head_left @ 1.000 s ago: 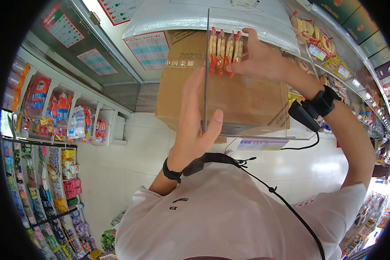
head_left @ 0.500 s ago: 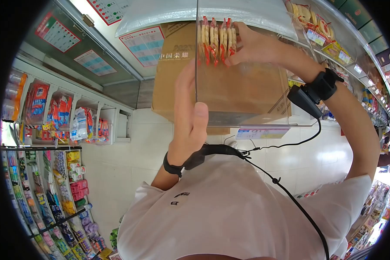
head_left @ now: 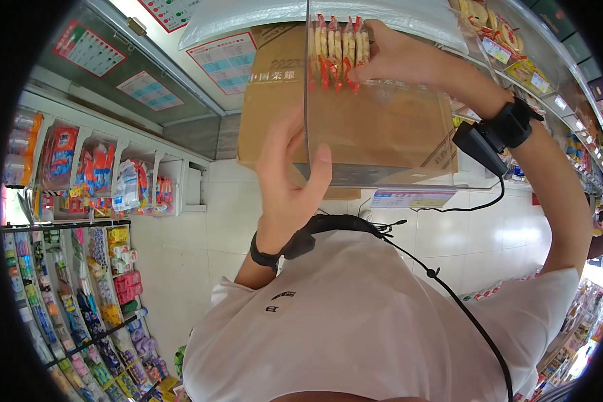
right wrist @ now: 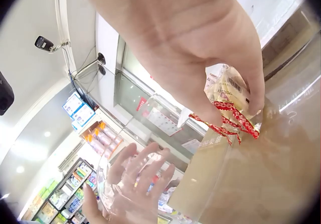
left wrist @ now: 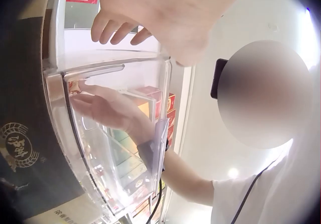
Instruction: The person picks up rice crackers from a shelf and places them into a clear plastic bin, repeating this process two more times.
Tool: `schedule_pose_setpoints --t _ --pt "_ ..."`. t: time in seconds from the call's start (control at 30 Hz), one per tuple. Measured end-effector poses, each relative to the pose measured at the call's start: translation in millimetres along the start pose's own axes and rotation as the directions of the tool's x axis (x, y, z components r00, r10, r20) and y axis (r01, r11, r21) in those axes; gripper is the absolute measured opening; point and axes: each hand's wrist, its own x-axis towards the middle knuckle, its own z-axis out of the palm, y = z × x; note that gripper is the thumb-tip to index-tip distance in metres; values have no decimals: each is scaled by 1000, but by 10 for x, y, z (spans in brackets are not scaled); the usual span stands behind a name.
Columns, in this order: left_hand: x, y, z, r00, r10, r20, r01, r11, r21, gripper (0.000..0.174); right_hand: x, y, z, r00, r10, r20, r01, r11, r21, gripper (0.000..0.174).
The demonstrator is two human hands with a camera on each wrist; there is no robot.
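A row of several wrapped round biscuits (head_left: 338,50), in clear wrappers with red ends, stands on edge inside a clear plastic bin (head_left: 382,186). My right hand (head_left: 409,59) reaches into the bin and grips the right end of the row. In the right wrist view, its thumb and fingers curl round a biscuit packet (right wrist: 228,88) with red-patterned edges. My left hand (head_left: 285,184) is by the bin's left wall, fingers extended and thumb apart, holding nothing. The left wrist view shows the right hand (left wrist: 108,108) through the clear plastic.
Under the bin is a large cardboard carton (head_left: 261,117). A price label (head_left: 412,199) hangs at the bin's near edge. Snack shelves (head_left: 549,87) run along the right, and a white rack of packets (head_left: 107,167) stands at the left. Silvery wrapping (head_left: 248,23) covers something behind.
The biscuit row and right hand have shifted up and left in the head view, along with the bin. The left hand's thumb has spread from the wall since half a second ago.
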Motion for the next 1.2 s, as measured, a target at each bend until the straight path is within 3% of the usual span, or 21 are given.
schedule_pose_setpoints --t 0.13,0.23,0.33,0.63,0.73,0.93,1.2 --pt "15 5 54 997 -9 -77 9 1000 -9 47 14 35 9 999 -34 -28 33 998 -47 91" --pt "36 59 73 993 -76 -87 69 994 -83 45 58 -50 -70 987 61 148 -48 995 -88 94" --pt "5 16 49 997 -49 -62 47 999 -26 44 55 0 -40 989 143 46 -133 976 -171 97" --pt "-20 -34 47 998 -19 -58 19 1000 7 44 -37 -67 -155 990 127 61 -114 976 -186 94" --pt "-16 -27 46 998 -18 -60 19 1000 13 44 45 -44 -136 981 193 25 -183 959 -216 90" --pt "-14 -45 57 997 -16 -70 16 1000 -11 45 195 -7 -91 999 40 -9 -40 946 -321 84" --pt "-14 -87 48 998 8 -62 -8 1000 2 45 236 125 -46 995 87 50 -72 966 -248 103"
